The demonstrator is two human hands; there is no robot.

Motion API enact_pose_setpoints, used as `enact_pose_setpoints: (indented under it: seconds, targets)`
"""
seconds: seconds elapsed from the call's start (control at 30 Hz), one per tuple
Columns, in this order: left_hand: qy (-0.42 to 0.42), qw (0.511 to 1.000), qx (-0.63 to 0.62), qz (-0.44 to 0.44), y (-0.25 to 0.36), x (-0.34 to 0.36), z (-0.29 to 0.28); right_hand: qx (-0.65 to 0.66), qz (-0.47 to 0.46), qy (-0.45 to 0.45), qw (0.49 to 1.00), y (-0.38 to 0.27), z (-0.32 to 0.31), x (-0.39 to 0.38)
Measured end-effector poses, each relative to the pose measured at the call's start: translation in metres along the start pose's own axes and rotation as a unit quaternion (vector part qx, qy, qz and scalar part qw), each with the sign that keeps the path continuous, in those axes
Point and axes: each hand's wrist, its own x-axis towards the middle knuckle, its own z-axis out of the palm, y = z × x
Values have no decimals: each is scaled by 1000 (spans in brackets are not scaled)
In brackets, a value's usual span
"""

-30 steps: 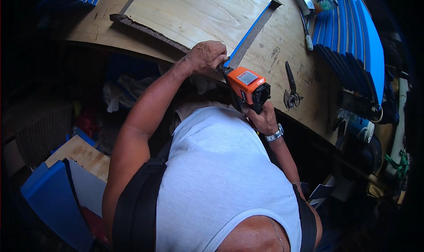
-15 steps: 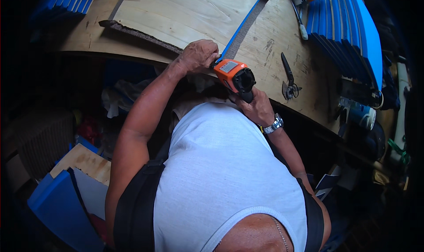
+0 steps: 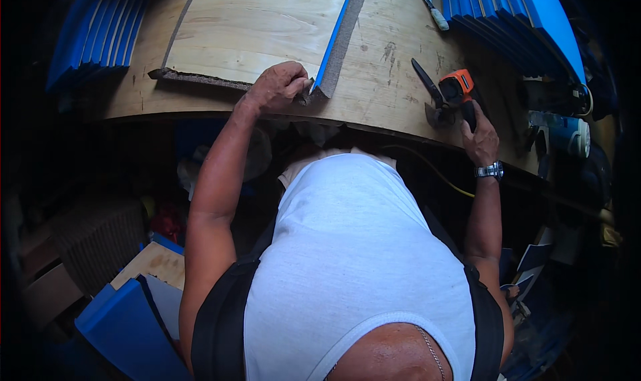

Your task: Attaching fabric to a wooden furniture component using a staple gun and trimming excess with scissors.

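My left hand (image 3: 279, 85) is closed at the near right corner of a plywood panel (image 3: 254, 30), its thumb and finger pinched at the edge of brown fabric (image 3: 322, 92). The fabric lies under the panel and shows along its sides; a blue strip (image 3: 335, 37) runs up the panel's right edge. Well to the right, my right hand (image 3: 482, 139) grips the dark handle of an orange and black staple gun (image 3: 457, 86). The tool is at the bench top beside dark-handled scissors (image 3: 425, 79), partly covering them.
Blue padded panels stand in rows at the back left (image 3: 100, 30) and back right (image 3: 534, 20) of the wooden bench (image 3: 380, 67). A screwdriver-like tool (image 3: 439, 18) lies near the right row. A blue and white container (image 3: 567, 135) sits beyond the right edge. More blue panels (image 3: 133, 327) lean below left.
My right hand has carried the staple gun from the panel's corner rightward to the scissors. My left hand stays by the corner. The whole view has shifted slightly.
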Motion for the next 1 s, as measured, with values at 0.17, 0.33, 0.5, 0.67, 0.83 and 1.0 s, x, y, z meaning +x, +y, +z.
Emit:
enact_pose_setpoints:
  seconds: [0.17, 0.33, 0.5, 0.67, 0.83, 1.0]
  targets:
    - [11, 999, 0, -50, 7, -8, -3, -42, 55, 19, 997, 71, 43, 6]
    - [53, 994, -3, -101, 11, -11, 3, -29, -67, 166, 983, 14, 48, 11]
    - [36, 982, 29, -183, 35, 2, 2, 64, -122, 26, 990, -26, 68, 9]
    - [3, 988, 19, -154, 20, 2, 3, 117, -80, -13, 990, -15, 71, 12]
    - [13, 988, -61, -140, 8, -9, -3, 115, -35, -60, 991, -5, 63, 17]
    - [12, 989, -89, -120, 8, -10, -3, 74, -17, -71, 995, 1, 68, 6]
